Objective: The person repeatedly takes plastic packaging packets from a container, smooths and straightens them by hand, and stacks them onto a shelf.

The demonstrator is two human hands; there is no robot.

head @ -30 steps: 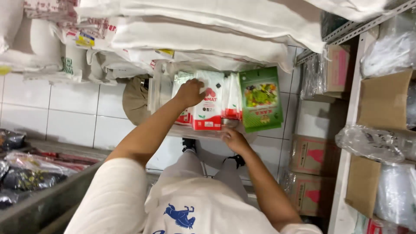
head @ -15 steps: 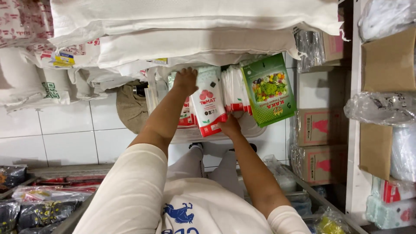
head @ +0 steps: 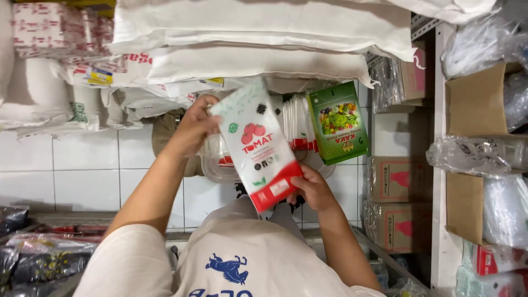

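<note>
Pulled clear of the row of matching packets on the shelf, a white-and-red flat plastic seed pouch (head: 257,146) now tilts between the left hand (head: 193,125) gripping its top and the right hand (head: 311,187) apparently pinching its bottom corner, beside a green packet (head: 337,122).

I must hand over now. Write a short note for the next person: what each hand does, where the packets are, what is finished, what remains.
Left hand: grips the top edge of a white packet with a tomato picture and a red bottom band.
Right hand: supports the same packet at its lower corner.
The packet is out in front of the clear tub, tilted, not resting on anything.
More white packets stand behind it in a row, with a green packet at the right end.
Done: one packet pulled out.
Left: the packet is not yet set down anywhere.
</note>
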